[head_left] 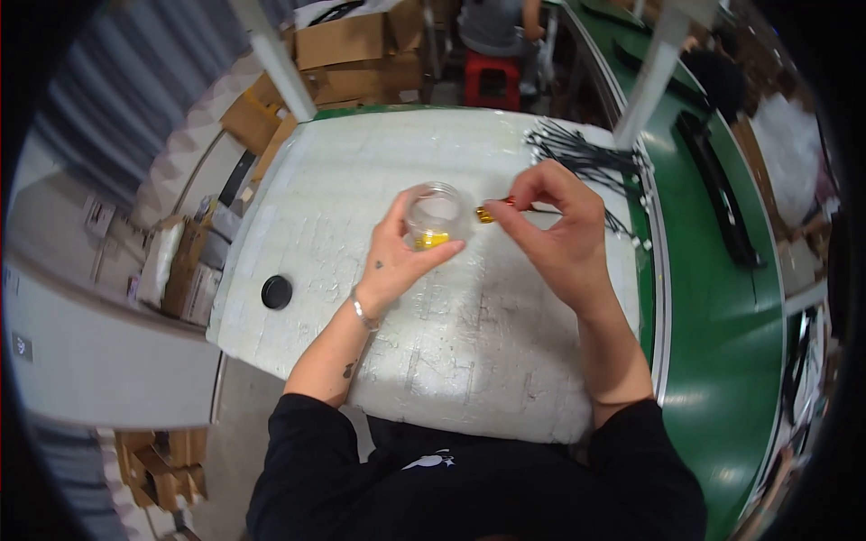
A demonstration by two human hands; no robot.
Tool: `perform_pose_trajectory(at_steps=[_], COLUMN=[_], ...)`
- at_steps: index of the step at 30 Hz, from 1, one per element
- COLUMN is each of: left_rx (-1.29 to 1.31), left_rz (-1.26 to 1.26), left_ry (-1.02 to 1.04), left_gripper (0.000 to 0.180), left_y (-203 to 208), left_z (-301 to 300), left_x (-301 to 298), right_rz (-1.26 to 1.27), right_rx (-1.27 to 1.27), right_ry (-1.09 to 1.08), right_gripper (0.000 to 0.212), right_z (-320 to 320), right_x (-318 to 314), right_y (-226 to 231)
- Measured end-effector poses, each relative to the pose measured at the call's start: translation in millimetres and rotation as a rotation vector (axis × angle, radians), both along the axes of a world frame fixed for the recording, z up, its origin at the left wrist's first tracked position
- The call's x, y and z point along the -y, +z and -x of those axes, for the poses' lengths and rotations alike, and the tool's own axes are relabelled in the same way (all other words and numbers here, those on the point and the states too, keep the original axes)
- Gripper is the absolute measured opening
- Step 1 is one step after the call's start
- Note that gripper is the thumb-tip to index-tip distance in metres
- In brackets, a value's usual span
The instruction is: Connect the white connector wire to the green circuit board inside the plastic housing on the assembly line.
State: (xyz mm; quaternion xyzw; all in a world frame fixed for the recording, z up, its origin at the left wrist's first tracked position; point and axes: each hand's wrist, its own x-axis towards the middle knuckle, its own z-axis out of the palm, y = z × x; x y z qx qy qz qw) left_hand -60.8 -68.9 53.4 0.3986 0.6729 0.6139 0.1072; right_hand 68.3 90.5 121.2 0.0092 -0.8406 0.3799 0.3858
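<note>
My left hand is wrapped round a clear round plastic jar above the middle of the white-covered table. Something bright yellow shows low in the jar; whether it is a label or contents I cannot tell. To the right, my right hand pinches a small shiny gold and red piece between thumb and fingers. That piece is beside the jar, apart from it, and its exact kind is too small to make out. A round black lid lies on the table, left of my left forearm.
A bundle of black cables with white ends lies at the table's far right corner. Beyond the right edge runs a green conveyor carrying long black parts. White posts rise by the far corners. Cardboard boxes and a person on a red stool are behind.
</note>
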Motion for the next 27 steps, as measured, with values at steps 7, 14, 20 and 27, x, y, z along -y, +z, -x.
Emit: perform_pose_trajectory(at_steps=[7, 14, 20, 27], left_rx=[0.016, -0.567, -0.318, 0.113], left_rz=[0.369, 0.675, 1.181, 0.055], left_ry=[-0.066, 0.411, 0.325, 0.242], left_gripper=[0.080, 0.089, 0.064, 0.035], left_y=[-23, -5, 1, 41], left_z=[2, 46, 80, 33], left_x=[9, 141, 199, 101], right_rz=[0.546, 0.805, 0.592, 0.279], right_rx=[0.058, 0.355, 0.426, 0.340], right_ry=[0.221, 0.193, 0.115, 0.012], right_gripper=[0.011, 0.022, 0.023, 0.018], right_z=[20, 63, 65, 67], right_x=[-28, -52, -53, -43], right_y=[-28, -116, -137, -144])
